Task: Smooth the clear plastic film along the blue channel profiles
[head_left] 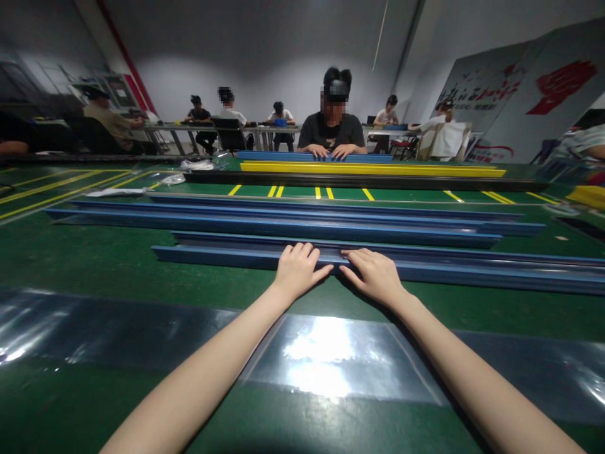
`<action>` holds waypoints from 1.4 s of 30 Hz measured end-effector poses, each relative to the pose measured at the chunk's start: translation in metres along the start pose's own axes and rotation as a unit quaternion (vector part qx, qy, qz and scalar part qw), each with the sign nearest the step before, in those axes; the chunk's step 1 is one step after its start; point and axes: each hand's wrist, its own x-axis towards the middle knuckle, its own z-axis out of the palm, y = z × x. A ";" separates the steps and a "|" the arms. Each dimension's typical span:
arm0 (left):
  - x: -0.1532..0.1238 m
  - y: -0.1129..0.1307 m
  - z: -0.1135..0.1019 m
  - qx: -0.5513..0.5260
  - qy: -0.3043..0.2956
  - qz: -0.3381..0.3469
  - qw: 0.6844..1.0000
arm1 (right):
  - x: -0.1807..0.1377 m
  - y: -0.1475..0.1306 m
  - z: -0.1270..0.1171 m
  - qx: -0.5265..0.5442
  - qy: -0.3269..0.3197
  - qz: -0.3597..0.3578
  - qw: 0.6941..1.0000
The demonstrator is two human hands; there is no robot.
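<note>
A long blue U-shaped channel [227,255] lies across the green table, open side up. My left hand [297,268] is closed over its near wall, fingers bent into the trough and thumb stretched along the near side. Close to it on the right, my right hand [373,271] grips the same wall, with its fingers in the trough and its thumb on the outer edge. A small dark spot shows by the right fingertips; I cannot make out what it is. Just beyond lie more blue channels [283,224], side by side.
A clear plastic strip [326,359] lies flat in front of me under my forearms. Farther off are a black strip [359,181], a yellow channel [378,168] and a clear plastic bag [198,164]. A person [331,132] opposite has both hands on another blue channel. Several people sit behind.
</note>
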 end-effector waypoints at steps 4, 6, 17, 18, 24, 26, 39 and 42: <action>0.000 0.000 -0.001 0.000 0.000 0.000 1.000 | 0.000 0.000 0.000 -0.001 -0.003 0.000 1.000; 0.000 0.000 -0.001 -0.001 -0.001 0.001 1.000 | 0.001 0.000 0.000 -0.001 -0.002 0.001 1.000; 0.000 0.000 0.000 -0.006 -0.002 0.000 1.000 | 0.000 0.000 -0.001 0.001 0.000 0.002 1.000; 0.000 0.000 0.000 -0.006 -0.002 0.000 1.000 | 0.000 0.000 -0.001 0.000 0.000 0.002 1.000; 0.000 0.001 0.000 -0.004 -0.006 -0.001 1.000 | 0.001 0.000 0.000 0.001 -0.003 0.000 1.000; 0.000 0.001 0.000 -0.003 -0.007 -0.002 1.000 | 0.001 0.000 0.000 0.000 -0.004 0.001 1.000; 0.000 0.001 0.000 -0.003 -0.011 -0.007 1.000 | 0.000 0.000 0.000 0.000 -0.001 0.001 1.000; 0.000 0.001 -0.001 -0.004 -0.013 -0.007 1.000 | 0.000 0.000 0.000 -0.001 -0.002 0.001 1.000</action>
